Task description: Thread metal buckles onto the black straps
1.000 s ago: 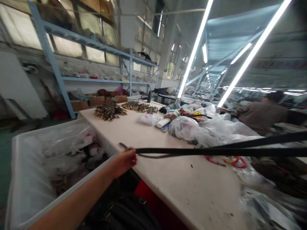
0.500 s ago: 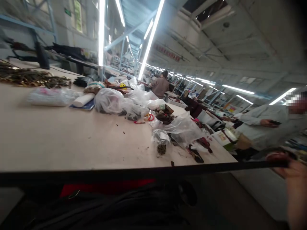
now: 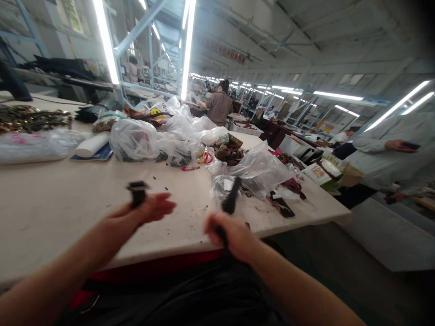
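Both my hands are over the near edge of a pale worktable [image 3: 50,213]. My left hand [image 3: 142,213] pinches one end of a black strap [image 3: 137,192], which sticks up above the thumb. My right hand [image 3: 233,235] is closed round the strap's other end [image 3: 232,199], which points up and away from me. The stretch of strap between the two hands is hidden. Both hands are blurred by motion.
Clear plastic bags [image 3: 136,138], red-handled scissors [image 3: 205,157], a white roll [image 3: 91,144] and a heap of metal hardware [image 3: 30,118] lie across the table. Dark material [image 3: 190,294] lies below the table edge. One person [image 3: 219,106] works at the far end, another [image 3: 390,156] stands at right.
The strap was stretched taut and wide between my hands. Now both hands have come close together in front of me with the strap ends upright. The camera swung right, then back toward the table.
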Motion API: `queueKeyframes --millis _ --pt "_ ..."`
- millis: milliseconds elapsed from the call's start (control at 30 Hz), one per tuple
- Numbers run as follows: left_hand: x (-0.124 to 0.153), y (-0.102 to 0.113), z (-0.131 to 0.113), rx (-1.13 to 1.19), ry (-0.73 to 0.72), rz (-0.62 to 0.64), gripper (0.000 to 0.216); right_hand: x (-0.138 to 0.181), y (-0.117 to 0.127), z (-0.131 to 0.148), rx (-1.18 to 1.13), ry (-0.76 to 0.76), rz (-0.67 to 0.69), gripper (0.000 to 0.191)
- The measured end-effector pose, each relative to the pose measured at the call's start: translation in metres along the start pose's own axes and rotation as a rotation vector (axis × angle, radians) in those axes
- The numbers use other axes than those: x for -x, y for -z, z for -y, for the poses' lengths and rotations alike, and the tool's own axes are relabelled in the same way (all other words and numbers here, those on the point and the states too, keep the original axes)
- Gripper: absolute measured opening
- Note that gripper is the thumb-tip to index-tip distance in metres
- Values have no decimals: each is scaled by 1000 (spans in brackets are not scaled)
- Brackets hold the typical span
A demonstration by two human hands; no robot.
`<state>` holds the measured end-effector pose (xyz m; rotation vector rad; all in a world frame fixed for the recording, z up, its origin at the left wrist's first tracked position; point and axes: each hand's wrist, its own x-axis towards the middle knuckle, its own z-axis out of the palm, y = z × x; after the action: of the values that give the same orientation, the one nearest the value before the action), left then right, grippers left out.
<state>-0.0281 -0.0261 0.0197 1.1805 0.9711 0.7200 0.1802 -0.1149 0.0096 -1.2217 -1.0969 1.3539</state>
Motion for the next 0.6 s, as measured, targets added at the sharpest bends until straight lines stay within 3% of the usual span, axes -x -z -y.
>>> queueKeyframes --millis 33,100,167,200,267,333,400,500,600 --pt "-2 -18 3 16 69 86 38 -10 -21 -14 95 -107 175 36" --pt "-8 -47 13 54 188 202 38 -22 -41 -34 236 -170 432 31" --pt "-17 -57 25 53 208 213 38 -27 -30 -41 409 -115 582 20" --pt "-21 -55 31 44 191 195 39 -29 -15 -43 538 -86 570 27" --pt "-31 -43 44 8 165 157 43 -34 28 -48 836 -97 373 40" --pt "-41 -32 55 -54 165 138 48 -42 73 -60 1086 -157 40 24" --pt "-49 -31 64 -111 199 181 53 -53 109 -78 1235 -200 -195 16" --pt "-58 -44 75 -206 206 289 54 -65 137 -105 1311 -237 -308 10" --pt "-62 -53 78 -292 151 330 47 -70 144 -117 1297 -203 -354 8"
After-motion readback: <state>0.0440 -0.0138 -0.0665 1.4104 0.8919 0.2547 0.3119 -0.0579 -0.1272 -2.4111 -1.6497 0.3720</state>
